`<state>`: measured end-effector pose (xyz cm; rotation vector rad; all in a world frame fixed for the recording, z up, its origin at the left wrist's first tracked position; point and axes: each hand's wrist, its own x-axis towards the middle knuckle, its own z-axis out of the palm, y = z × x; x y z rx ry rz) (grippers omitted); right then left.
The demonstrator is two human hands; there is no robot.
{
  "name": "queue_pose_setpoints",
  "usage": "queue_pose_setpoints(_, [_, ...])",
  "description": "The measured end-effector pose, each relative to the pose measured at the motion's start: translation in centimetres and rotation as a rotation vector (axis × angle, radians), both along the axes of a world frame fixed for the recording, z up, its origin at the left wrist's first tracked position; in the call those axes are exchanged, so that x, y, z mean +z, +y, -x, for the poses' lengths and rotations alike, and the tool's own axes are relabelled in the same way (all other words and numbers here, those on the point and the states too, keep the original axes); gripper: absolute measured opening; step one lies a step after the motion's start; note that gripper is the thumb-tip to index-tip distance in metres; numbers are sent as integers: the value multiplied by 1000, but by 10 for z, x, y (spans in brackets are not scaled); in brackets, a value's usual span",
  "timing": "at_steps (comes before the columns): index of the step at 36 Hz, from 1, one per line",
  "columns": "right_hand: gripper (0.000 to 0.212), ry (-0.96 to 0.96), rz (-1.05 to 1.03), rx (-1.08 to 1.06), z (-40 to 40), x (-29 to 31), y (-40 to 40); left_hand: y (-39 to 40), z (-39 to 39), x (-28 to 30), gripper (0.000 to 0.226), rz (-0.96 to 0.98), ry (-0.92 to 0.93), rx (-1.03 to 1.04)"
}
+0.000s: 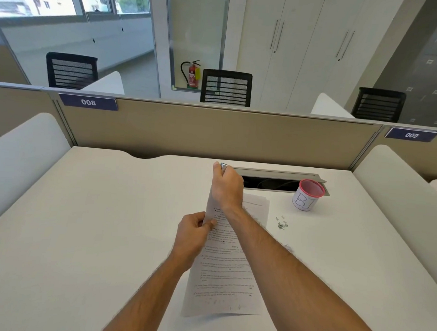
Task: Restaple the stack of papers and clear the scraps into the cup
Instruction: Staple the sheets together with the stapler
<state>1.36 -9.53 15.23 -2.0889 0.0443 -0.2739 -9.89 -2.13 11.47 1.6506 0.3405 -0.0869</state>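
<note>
A stack of printed papers (223, 277) lies on the white desk (86, 222), its left edge lifted. My left hand (194, 235) pinches that left edge near the middle. My right hand (227, 184) is closed around a small metallic stapler (223, 165) at the stack's top left corner; only the stapler's tip shows above my fingers. A white cup with a red rim and letters drawn on it (307, 195) stands to the right. Small metal scraps (281, 223) lie scattered between the papers and the cup.
An open cable slot (273, 183) runs in the desk just behind my right hand and the cup. A beige partition (213, 133) closes off the back of the desk, with white side dividers (24, 156) left and right.
</note>
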Motion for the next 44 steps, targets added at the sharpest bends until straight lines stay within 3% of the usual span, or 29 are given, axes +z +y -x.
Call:
queue_pose_setpoints(15, [50,-15,2,-17,8,-7,4,-10,-16,13,25,-145,-123,100])
queue_pose_setpoints(20, [49,-29,-6,-16,11,-8,4,-11,-17,8,15,-96,-139,122])
queue_pose_setpoints(28, [54,-70,7,-44,10,-12,6,-10,-16,7,20,8,-110,116])
queue_pose_setpoints(44, [55,-113,5,-56,6,-12,7,-7,-21,12,19,-12,-101,86])
